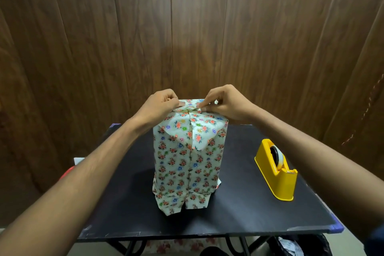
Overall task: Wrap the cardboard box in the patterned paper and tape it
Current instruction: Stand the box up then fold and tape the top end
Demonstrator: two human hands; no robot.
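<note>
Pinching patterned paper (188, 164) atop box, both hands; no legible writing.

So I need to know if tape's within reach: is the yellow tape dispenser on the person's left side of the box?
No, the yellow tape dispenser stands on the table to the right of the wrapped box.

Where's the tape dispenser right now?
In the head view, the yellow tape dispenser sits on the black table, right of the wrapped box, untouched by either hand.
</note>
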